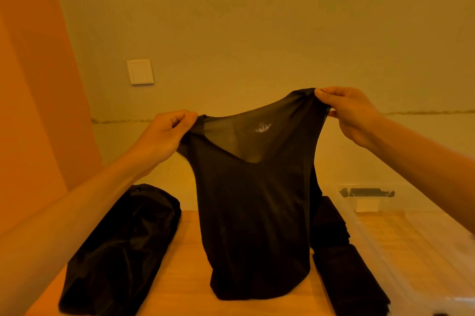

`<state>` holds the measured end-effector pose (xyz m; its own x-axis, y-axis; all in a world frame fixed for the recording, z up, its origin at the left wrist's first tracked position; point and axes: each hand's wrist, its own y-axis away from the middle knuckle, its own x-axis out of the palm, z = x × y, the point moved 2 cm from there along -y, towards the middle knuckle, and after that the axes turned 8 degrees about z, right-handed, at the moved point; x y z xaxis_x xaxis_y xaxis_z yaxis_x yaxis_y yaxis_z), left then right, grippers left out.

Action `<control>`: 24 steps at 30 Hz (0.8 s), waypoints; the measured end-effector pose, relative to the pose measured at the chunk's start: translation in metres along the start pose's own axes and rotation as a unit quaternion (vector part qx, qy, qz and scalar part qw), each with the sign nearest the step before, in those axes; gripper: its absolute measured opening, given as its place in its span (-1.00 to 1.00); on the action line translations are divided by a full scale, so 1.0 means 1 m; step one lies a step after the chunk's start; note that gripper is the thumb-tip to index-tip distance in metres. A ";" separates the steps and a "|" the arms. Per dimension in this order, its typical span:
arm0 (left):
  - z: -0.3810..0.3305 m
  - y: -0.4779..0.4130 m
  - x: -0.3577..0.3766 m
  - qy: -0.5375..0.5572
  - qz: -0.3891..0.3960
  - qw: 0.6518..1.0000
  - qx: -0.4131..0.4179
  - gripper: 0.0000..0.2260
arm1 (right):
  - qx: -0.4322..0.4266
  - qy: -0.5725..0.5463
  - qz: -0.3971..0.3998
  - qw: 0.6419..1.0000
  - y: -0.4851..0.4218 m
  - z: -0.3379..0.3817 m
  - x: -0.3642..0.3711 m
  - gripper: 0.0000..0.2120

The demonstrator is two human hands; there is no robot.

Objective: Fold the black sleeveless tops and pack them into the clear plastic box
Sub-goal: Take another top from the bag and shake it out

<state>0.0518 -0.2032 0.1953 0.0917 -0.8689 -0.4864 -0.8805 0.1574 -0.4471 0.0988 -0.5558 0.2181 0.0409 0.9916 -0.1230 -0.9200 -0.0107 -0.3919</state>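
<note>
Pinched black sleeveless top [257,213] by its shoulders with left hand [164,135] and right hand [352,115]; hung long axis downward, hem touching tabletop [185,277] at lower centre.

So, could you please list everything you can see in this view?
black sleeveless top: one, black, held up centre, hem on table.
stack of folded black tops: one, black, by the box.
shiny black fabric bundle: one, black, table's left.
clear plastic box: one, transparent, right.
wooden table: one, light brown, below.
white wall switch: one, white, upper left.
left hand: pinches top's left shoulder.
right hand: pinches right shoulder.
</note>
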 end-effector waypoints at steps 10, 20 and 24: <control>-0.003 -0.007 -0.009 0.012 0.141 0.988 -0.064 -0.65 | -0.043 -0.063 0.067 0.995 0.000 0.029 0.007 -0.88; -0.023 -0.022 -0.036 0.060 -0.019 0.998 0.013 -0.86 | -0.071 -0.068 0.085 0.992 -0.007 0.053 -0.001 -0.86; -0.040 -0.025 -0.047 0.019 0.022 0.999 0.024 -0.87 | -0.083 0.007 0.057 0.995 -0.013 0.065 0.000 -0.91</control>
<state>0.0513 -0.1848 0.2596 0.0335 -0.8779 -0.4777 -0.8596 0.2185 -0.4618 0.0856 -0.5475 0.2830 -0.0541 0.9807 -0.1881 -0.8424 -0.1460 -0.5187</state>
